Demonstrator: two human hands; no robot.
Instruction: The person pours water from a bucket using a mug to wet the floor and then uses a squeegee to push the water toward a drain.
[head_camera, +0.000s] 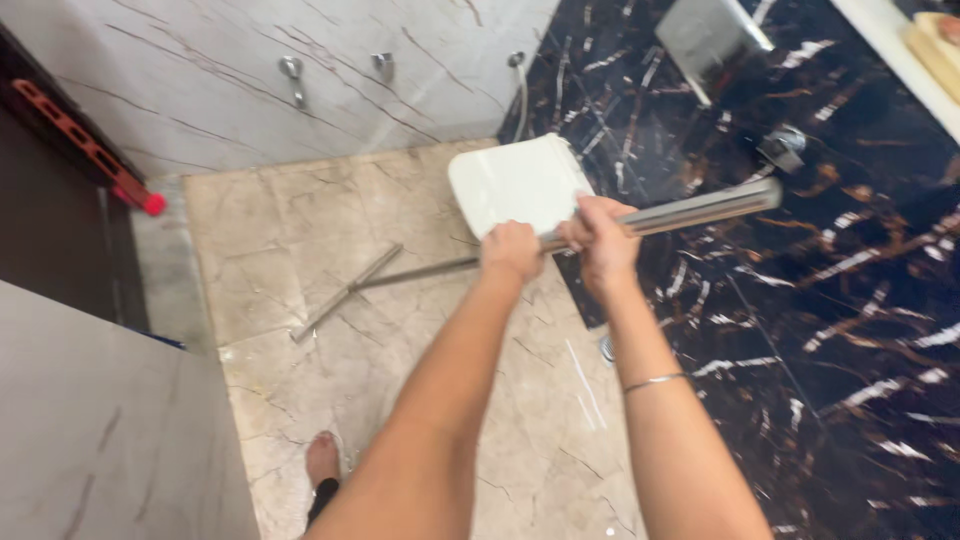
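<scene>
Both my hands grip a long metal pole (690, 209) of a floor squeegee. My left hand (512, 249) holds the pole lower down, my right hand (601, 235) just above it. The pole runs down and left to the squeegee's flat blade (345, 292), which rests on the beige marble floor (300, 230). A white closed toilet lid (517, 183) lies right behind my hands.
Dark marble wall (820, 300) with a steel flush plate (708, 35) on the right. Light marble wall (300, 60) with taps (292, 75) ahead. A dark door (50, 230) with a red-tipped bar (100, 155) at left. My bare foot (322, 460) stands on the floor.
</scene>
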